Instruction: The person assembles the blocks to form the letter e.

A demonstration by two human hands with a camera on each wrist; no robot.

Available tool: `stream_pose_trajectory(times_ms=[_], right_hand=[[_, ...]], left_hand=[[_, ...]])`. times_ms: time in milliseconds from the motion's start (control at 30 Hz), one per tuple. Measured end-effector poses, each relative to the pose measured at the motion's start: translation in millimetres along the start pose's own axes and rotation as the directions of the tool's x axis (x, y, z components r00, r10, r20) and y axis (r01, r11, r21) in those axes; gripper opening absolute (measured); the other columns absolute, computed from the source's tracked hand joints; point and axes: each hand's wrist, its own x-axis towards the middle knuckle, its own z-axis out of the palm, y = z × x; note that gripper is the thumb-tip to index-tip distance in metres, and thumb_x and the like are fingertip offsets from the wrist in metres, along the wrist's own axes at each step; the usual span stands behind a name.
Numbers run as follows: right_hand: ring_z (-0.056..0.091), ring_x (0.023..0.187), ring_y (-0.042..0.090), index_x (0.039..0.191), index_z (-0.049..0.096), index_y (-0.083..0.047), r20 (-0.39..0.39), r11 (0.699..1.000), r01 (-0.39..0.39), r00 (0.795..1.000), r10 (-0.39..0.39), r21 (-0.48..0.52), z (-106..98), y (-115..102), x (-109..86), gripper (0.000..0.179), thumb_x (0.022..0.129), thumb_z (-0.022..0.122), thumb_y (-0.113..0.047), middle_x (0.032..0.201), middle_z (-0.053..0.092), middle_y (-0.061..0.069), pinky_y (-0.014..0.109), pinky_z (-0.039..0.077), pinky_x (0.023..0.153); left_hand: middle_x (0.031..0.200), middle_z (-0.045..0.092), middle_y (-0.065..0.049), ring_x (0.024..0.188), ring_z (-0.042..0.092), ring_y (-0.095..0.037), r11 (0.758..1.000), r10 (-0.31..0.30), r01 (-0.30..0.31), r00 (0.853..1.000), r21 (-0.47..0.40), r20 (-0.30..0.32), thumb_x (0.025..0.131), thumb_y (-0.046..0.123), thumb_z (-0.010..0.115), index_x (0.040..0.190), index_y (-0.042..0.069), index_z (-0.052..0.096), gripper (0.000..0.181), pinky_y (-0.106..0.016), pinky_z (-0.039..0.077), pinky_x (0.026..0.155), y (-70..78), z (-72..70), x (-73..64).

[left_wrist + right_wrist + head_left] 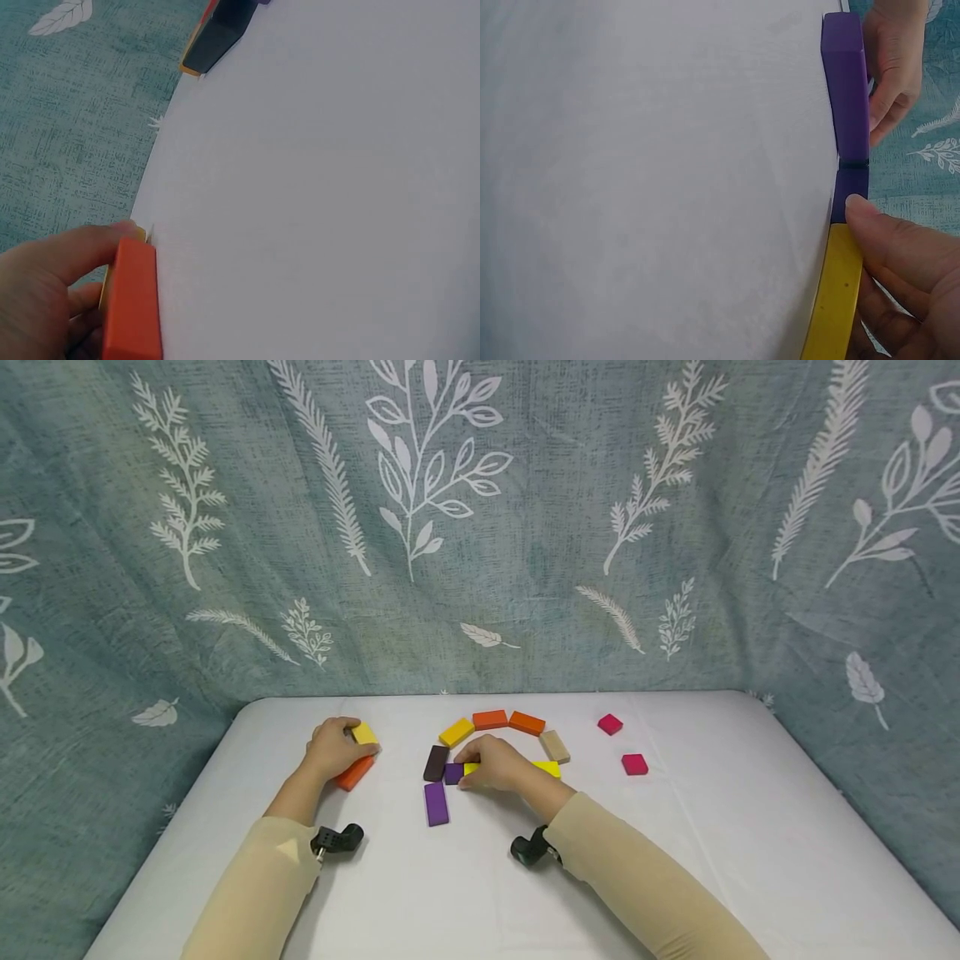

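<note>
A blue-green curtain with white plant prints hangs beyond the far edge of the bench and along its left and right sides. The bench has a white top with rounded far corners. High on the curtain, left of the middle, is a large branching plant with partly outlined leaves; left of it come a feathery frond and a ferny sprig. Toward the right are another bushy sprig, a tall plume and a leafy branch. Lower down, a small leaf sits near the middle.
</note>
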Motion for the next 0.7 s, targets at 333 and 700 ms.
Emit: stream_pose_trajectory(times_ms=[333, 700], right_hand=[[0.062, 0.104, 0.017, 0.109, 0.076, -0.012, 0.001, 1.000, 0.013, 1.000, -0.013, -0.016, -1.7, 0.6, -1.6, 0.029, 0.082, 0.085, -0.015, 0.105, 0.071, -0.002, 0.039, 0.047, 0.101], [0.063, 0.104, 0.017, 0.108, 0.076, -0.012, 0.005, 0.999, 0.045, 0.999, -0.044, -0.026, -4.1, 1.9, -0.8, 0.030, 0.081, 0.086, -0.016, 0.105, 0.072, -0.002, 0.039, 0.047, 0.101]], left_hand=[[0.135, 0.054, -0.019, 0.125, 0.043, -0.039, 0.990, 0.130, -0.132, 0.991, -0.044, -0.037, 0.084, 0.040, 0.079, 0.136, 0.003, 0.056, 0.068, -0.058, 0.032, 0.104, 18.2, -1.2, -26.2], [0.127, 0.058, -0.012, 0.111, 0.049, -0.028, 0.980, 0.186, -0.187, 0.982, -0.062, -0.022, 0.080, 0.038, 0.085, 0.131, 0.006, 0.060, 0.066, -0.045, 0.044, 0.090, 51.3, 6.0, -86.8]])
